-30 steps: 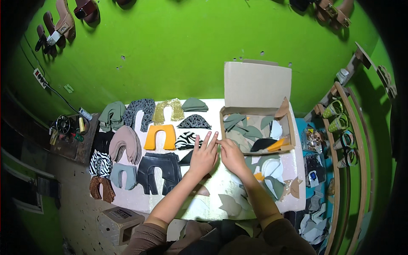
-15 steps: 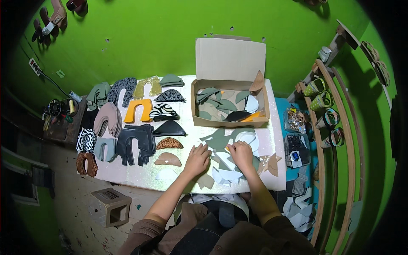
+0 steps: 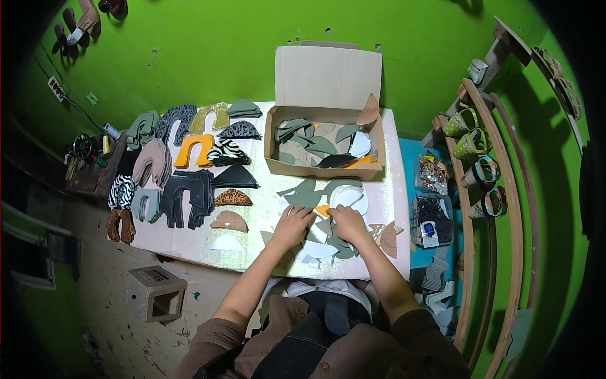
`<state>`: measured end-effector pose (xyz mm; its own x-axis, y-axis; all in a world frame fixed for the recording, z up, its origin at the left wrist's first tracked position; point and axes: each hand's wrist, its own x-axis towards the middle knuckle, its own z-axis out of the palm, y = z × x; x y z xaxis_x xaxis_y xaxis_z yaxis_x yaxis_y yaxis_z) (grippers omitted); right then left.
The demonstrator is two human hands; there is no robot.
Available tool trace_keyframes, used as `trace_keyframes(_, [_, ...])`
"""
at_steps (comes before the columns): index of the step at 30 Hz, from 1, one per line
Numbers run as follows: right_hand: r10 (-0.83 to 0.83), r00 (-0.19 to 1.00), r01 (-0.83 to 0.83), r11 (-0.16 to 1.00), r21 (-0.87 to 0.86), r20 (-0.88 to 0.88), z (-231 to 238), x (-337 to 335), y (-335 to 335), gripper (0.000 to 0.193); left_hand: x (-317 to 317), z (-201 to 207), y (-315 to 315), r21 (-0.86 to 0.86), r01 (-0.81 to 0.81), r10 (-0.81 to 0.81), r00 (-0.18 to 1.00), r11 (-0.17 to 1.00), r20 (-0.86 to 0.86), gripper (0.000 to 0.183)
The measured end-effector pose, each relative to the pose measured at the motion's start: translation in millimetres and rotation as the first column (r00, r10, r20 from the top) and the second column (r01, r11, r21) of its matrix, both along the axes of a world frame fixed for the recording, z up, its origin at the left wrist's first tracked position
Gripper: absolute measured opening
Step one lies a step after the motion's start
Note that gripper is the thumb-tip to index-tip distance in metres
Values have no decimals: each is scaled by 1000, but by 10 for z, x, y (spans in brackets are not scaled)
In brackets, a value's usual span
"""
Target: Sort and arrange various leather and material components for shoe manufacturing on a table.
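My left hand [image 3: 294,226] lies palm down on a loose heap of cut pieces, its fingers spread. Just to its right, my right hand [image 3: 347,225] is closed, with curled fingers over the heap; what they grip is hidden. A small orange piece [image 3: 322,210] shows between the two hands, beside the right fingertips. Beyond the hands lie dark green pieces [image 3: 303,194] and rounded white pieces [image 3: 351,197]. A white half-round piece [image 3: 320,250] and more green pieces [image 3: 344,247] lie nearer me. Brown pieces [image 3: 387,239] are at the right of the heap.
An open cardboard box [image 3: 325,170] of mixed cut pieces stands behind the heap. To the left are sorted stacks, including black U-shaped pieces [image 3: 187,197], orange ones [image 3: 194,150] and leopard-print half-rounds [image 3: 233,198]. A wooden rack [image 3: 499,183] with shoes rises at the right; a stool [image 3: 156,292] stands on the floor.
The view has shifted, so the table sits further left and up. Pieces under my hands have been rearranged; more green shows near the right hand, and the orange piece is more exposed.
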<state>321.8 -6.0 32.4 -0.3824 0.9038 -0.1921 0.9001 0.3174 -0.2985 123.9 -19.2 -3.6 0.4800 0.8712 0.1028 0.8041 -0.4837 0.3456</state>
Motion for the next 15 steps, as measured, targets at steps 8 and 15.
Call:
trace_keyframes(8, [-125, 896, 167, 984, 64, -425, 200, 220, 210, 20, -72, 198, 32, 102, -152, 138, 981, 983, 136, 17])
trace_keyframes(15, [-3, 859, 235, 891, 389, -512, 278, 197, 291, 28, -105, 408, 71, -148, -351, 381, 842, 925, 382, 21])
